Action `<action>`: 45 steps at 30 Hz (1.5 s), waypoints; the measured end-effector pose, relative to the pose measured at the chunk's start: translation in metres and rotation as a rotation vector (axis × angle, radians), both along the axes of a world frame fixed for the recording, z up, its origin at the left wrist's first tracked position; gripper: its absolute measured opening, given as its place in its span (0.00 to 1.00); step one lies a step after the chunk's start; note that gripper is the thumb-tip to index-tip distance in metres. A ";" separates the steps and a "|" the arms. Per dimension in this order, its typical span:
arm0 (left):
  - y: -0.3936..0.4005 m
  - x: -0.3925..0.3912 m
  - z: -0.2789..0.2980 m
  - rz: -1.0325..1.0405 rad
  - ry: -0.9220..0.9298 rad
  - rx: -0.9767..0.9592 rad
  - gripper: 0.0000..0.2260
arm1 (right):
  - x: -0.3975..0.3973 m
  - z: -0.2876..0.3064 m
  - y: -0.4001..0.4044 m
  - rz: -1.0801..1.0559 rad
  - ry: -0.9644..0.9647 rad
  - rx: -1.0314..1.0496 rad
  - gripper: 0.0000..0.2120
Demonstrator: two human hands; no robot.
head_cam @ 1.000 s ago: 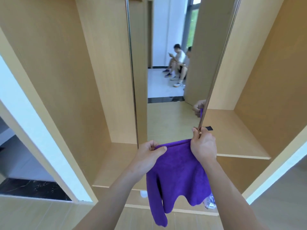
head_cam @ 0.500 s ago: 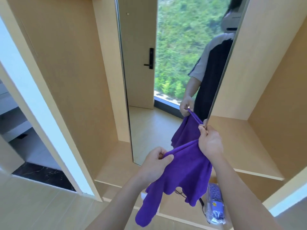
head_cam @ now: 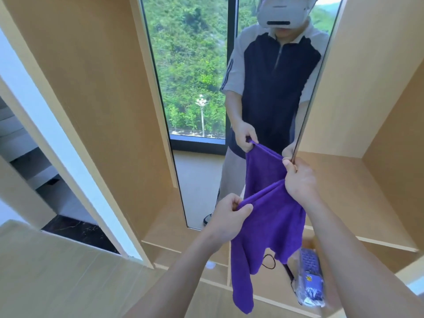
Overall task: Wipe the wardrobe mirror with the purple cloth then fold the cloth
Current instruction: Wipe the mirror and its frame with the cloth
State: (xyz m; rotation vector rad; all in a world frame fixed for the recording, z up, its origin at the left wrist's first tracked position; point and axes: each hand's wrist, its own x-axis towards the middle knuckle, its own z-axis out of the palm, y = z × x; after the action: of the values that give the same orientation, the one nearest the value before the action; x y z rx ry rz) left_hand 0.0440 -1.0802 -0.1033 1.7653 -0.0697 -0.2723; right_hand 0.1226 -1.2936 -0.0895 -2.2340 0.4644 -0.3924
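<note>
Purple cloth [head_cam: 273, 223]: held up in the air in front of the lower part of the mirror, its top edge stretched between the two hands and the rest hanging down in uneven lobes, the longest tail at the near left.
Left hand [head_cam: 227, 220]: closed in a pinch on the left end of the top edge, thumb over curled fingers, lower and nearer than the other hand.
Right hand [head_cam: 298, 177]: closed on the right end of the same edge, higher and farther, close to the mirror's right frame; whether it touches the frame cannot be told.
Step in hand: judged to be the spreading of the cloth, either ahead of wiping or as the start of folding; which of the two cannot be told from this moment.
How it is best done: the top edge should be drawn taut and level, the left end raised to match the right, so that the hanging lobes drop flat and the corners can be matched.
Mirror [head_cam: 197, 115]: a tall panel in the wooden wardrobe [head_cam: 96, 92], in which the cloth and both hands are reflected.
Clutter below: a plastic-wrapped package [head_cam: 311, 281] and a black cable [head_cam: 270, 263] lie on the lower shelf, just under the hanging cloth; the tail should be kept clear of them.
</note>
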 end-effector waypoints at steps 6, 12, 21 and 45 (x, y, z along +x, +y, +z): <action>0.008 0.011 -0.011 -0.021 0.012 0.002 0.08 | -0.006 0.004 0.005 0.003 -0.015 0.024 0.09; 0.039 0.040 -0.009 -0.105 -0.086 0.092 0.09 | -0.042 -0.007 0.023 -0.175 -0.168 0.267 0.15; 0.092 0.111 0.005 -0.211 -0.311 0.226 0.08 | -0.090 -0.051 0.111 -0.086 -0.142 0.194 0.14; 0.051 0.163 0.083 0.173 -0.803 0.774 0.23 | -0.004 0.024 0.072 -0.594 -0.333 0.339 0.19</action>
State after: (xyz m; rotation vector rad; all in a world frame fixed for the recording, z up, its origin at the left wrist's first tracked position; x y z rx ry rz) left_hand 0.2069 -1.0290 -0.0208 2.5330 -0.4291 0.6350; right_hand 0.1182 -1.2216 -0.0653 -1.6310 0.9351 -0.9027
